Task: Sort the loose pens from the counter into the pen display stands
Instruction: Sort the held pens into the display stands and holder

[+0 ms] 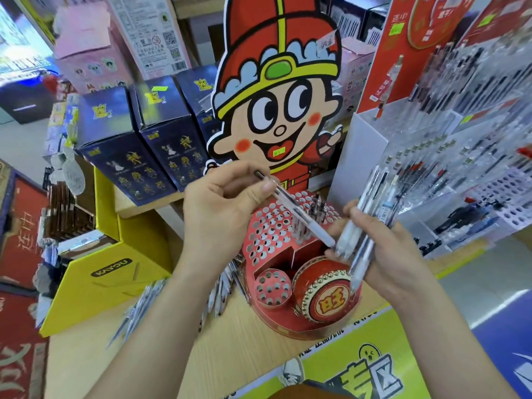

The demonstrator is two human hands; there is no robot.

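My left hand (221, 208) pinches a single clear pen (293, 207) that slants down to the right over the red cardboard pen stand (276, 234). The stand has rows of round holes, and a few pens stand in its upper right part. My right hand (385, 249) grips a bundle of several white and clear pens (365, 223), tips pointing down toward the stand's drum front (325, 295). The single pen's tip nearly meets the bundle. Loose pens (218, 286) lie on the wooden counter left of the stand, and more loose pens (138, 309) lie further left.
A tall cartoon-boy cutout (276, 105) rises behind the stand. A yellow cardboard box (115, 272) sits at the left, dark blue boxes (138, 139) behind it. Clear acrylic racks full of pens (460, 145) fill the right side. The counter edge (331, 332) runs beneath the stand.
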